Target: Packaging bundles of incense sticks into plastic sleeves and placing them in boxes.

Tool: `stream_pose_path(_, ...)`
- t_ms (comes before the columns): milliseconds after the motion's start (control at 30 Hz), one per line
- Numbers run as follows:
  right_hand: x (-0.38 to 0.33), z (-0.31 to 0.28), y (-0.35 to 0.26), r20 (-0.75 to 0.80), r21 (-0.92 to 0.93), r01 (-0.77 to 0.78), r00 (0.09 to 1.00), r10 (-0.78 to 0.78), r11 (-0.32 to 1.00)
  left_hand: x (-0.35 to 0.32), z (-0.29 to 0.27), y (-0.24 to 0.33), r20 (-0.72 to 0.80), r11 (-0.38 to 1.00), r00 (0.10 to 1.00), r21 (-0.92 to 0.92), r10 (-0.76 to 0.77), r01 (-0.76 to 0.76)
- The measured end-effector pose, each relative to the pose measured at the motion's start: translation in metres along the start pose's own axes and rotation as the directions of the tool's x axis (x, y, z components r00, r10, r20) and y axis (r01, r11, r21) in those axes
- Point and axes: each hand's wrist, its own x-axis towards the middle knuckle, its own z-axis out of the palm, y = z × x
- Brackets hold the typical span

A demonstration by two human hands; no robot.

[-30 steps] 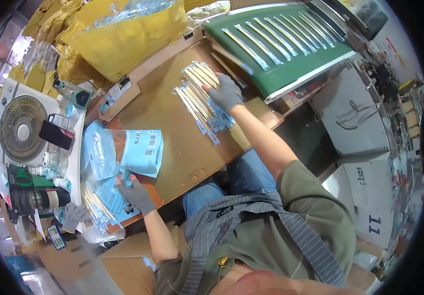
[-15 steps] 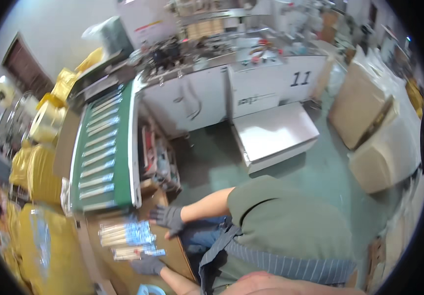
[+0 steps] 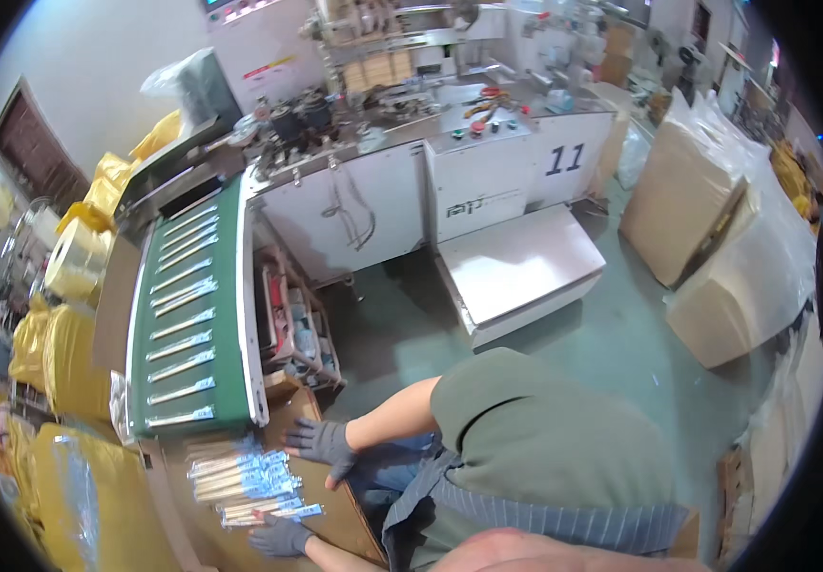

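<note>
Seated at a brown work table [image 3: 330, 520], a person in grey gloves rests the right hand [image 3: 321, 443] flat and open, fingers spread, on the table just beside a stack of wrapped chopstick packets [image 3: 240, 474], gripping nothing. Nearer the lower edge, the left hand [image 3: 280, 537] lies loosely open against a second, smaller bundle of packets [image 3: 264, 513], holding none. Beyond them, a green conveyor belt [image 3: 230, 334] carries single packets in a row, flanked by yellow sacks [image 3: 68, 353].
</note>
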Motion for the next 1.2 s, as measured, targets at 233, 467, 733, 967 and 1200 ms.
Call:
stream_pose_path(233,-0.007,-0.009,-0.01,-0.187,-0.076,-0.068,0.981,0.053,0.995,-0.006,0.011,-0.001,-0.047,0.997,0.999,-0.069,-0.024,0.021)
stream_pose_path(467,-0.009,-0.004,-0.006,-0.216,-0.097,-0.053,0.976,0.031,0.994,-0.008,0.004,0.004,-0.022,0.998,1.0,-0.061,-0.012,0.01)
stream_pose_path(733,-0.001,0.0,-0.013,-0.147,-0.082,-0.039,0.989,0.026,0.996,-0.006,0.016,-0.012,-0.094,0.999,0.996,-0.048,-0.006,0.002)
stream_pose_path(967,-0.009,-0.029,-0.01,-0.23,0.018,-0.033,0.973,0.036,0.999,-0.001,-0.024,0.022,0.104,0.968,0.994,-0.24,-0.041,0.065)
stream_pose_path(1200,0.067,-0.129,0.0,-0.501,-0.048,0.314,0.814,-0.295,0.948,-0.015,-0.009,0.008,-0.077,0.977,0.997,-0.213,-0.021,0.004)
